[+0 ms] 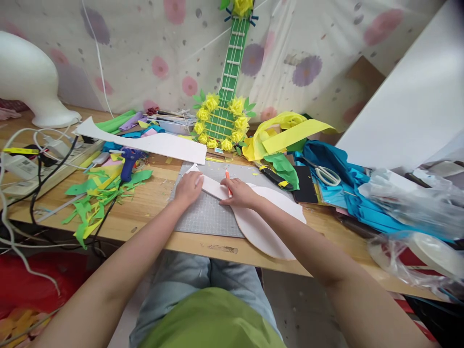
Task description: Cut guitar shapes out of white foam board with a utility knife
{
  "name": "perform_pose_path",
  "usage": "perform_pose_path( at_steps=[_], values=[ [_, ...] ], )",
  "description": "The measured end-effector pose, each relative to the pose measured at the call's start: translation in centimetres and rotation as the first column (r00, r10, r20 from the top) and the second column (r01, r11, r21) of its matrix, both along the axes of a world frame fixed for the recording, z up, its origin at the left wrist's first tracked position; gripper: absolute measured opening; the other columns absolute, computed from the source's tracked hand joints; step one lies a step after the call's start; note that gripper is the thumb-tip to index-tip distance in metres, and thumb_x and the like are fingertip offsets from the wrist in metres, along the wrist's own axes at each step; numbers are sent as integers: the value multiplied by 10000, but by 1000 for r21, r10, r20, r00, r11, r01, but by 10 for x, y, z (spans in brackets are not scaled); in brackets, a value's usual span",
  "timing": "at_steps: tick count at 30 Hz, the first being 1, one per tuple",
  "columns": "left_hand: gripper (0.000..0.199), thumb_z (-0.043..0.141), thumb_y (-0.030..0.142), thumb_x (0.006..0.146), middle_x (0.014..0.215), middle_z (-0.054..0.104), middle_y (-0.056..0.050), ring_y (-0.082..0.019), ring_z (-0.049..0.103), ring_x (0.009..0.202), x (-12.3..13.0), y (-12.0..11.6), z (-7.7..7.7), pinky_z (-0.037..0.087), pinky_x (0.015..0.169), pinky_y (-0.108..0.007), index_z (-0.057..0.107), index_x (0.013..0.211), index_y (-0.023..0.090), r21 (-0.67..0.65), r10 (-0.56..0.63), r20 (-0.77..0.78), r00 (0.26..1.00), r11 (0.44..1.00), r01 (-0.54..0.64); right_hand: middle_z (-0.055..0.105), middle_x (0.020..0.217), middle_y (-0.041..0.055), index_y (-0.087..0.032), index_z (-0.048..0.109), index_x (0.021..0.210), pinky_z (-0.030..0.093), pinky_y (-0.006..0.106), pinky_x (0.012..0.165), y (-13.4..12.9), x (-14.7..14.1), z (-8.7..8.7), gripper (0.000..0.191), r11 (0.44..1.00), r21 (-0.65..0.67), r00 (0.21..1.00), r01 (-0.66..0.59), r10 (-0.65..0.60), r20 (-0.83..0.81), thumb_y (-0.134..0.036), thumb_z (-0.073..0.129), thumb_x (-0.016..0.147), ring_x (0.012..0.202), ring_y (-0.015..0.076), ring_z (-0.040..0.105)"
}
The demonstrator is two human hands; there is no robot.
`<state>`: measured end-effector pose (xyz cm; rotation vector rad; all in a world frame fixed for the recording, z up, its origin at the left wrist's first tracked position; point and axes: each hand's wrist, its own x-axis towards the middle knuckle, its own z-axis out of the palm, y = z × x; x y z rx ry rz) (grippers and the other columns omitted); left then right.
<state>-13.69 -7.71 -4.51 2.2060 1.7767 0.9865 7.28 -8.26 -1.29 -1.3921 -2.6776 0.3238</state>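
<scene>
A white guitar-shaped foam board [268, 220] lies over the grey cutting mat [203, 215], its rounded body reaching past the mat to the right and the table's front edge. My left hand [188, 188] is closed on the far end of its narrow neck. Resting on the board where the neck meets the body, my right hand [239, 193] grips a slim orange pen-like tool [228, 180], which points up and away. Its lower end is hidden by my fingers. Behind my left hand lies a white foam board offcut [159, 145].
A green paper guitar with yellow flowers [226, 82] leans at the back. Left are a blue glue gun [129, 162], paper scraps [90, 198], cables and a foam head [29, 72]. Right are a utility knife [273, 176], scissors [326, 175], blue paper [322, 150] and a tape roll [431, 253].
</scene>
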Motion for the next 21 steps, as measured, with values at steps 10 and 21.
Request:
perform_pose_path(
  at_steps=[10, 21],
  values=[
    [350, 409, 125, 735, 1127, 563, -50, -154, 515, 1089, -40, 16, -6, 420, 953, -292, 509, 1056, 223, 16, 197, 298, 934, 977, -212, 582, 1116, 112, -189, 474, 1154, 391, 377, 856, 0, -1, 0, 569, 1000, -2, 1000, -1, 1, -20, -455, 664, 688, 1037, 271, 488],
    [511, 431, 62, 664, 1195, 557, -43, -202, 485, 1144, -34, 2, -2, 418, 970, -346, 528, 1138, 229, 18, 113, 126, 986, 993, -116, 600, 1062, 96, -217, 472, 1158, 395, 335, 743, 1, -2, 15, 476, 995, 30, 995, 100, -99, -29, -377, 604, 729, 967, 258, 513]
  ],
)
